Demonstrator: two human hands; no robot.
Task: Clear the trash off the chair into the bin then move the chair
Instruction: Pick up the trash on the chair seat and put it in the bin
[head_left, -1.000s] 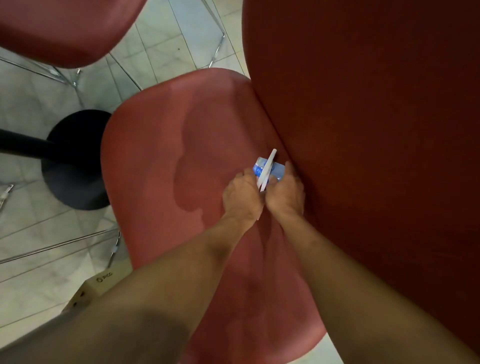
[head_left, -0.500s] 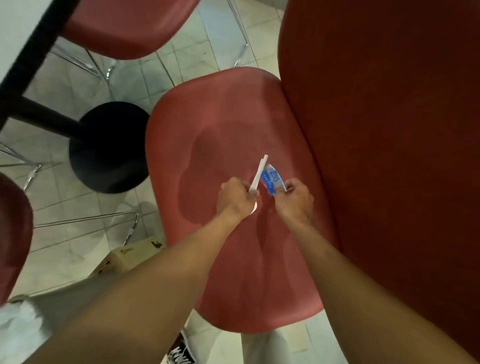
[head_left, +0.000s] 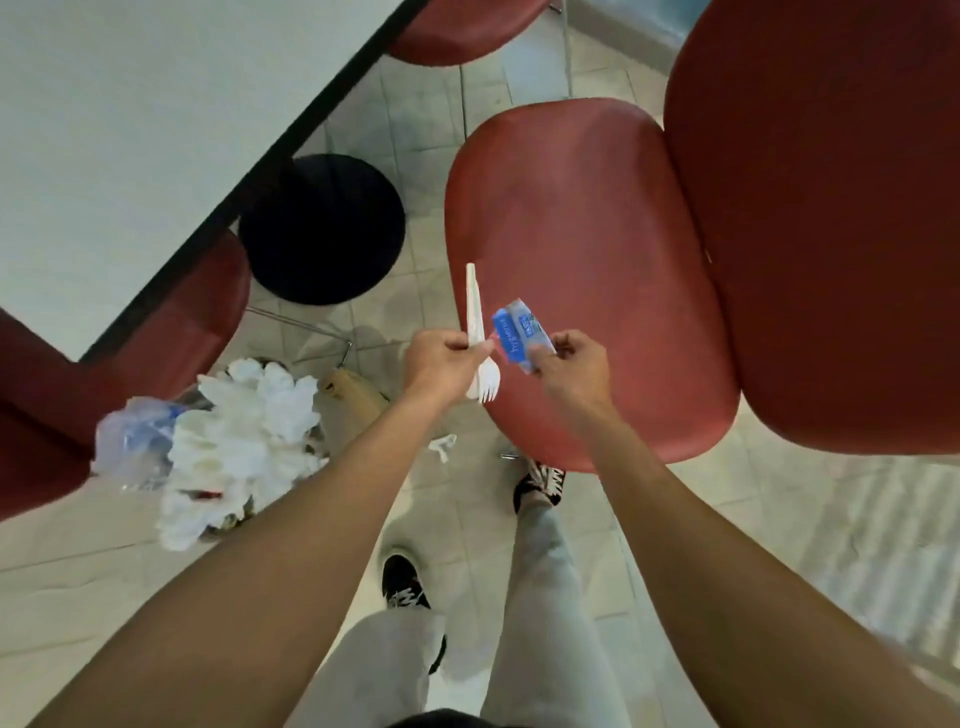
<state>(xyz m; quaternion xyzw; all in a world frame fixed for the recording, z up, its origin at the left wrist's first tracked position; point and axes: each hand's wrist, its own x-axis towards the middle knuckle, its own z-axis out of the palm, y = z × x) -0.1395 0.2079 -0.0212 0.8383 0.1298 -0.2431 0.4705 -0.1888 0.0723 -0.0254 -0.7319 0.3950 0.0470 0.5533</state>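
A red chair (head_left: 587, 234) fills the middle right, its seat bare. My left hand (head_left: 441, 364) grips a white plastic fork (head_left: 477, 332) over the seat's left edge, prongs pointing down. My right hand (head_left: 571, 364) pinches a blue and white wrapper (head_left: 517, 330) just to the right of the fork, above the seat. A bin (head_left: 234, 441) stuffed with white tissues and a clear plastic bag stands on the floor at the lower left, left of my left forearm.
A white table (head_left: 130, 130) with a dark edge covers the upper left, its black round base (head_left: 322, 228) between it and the chair. More red chairs (head_left: 130, 364) stand around. A cardboard box (head_left: 353, 395) and a white scrap (head_left: 441, 447) lie on the tiled floor.
Both hands have lifted the fork and wrapper off the chair seat and drawn back toward the left. The view has pulled back, revealing the table and the bin.
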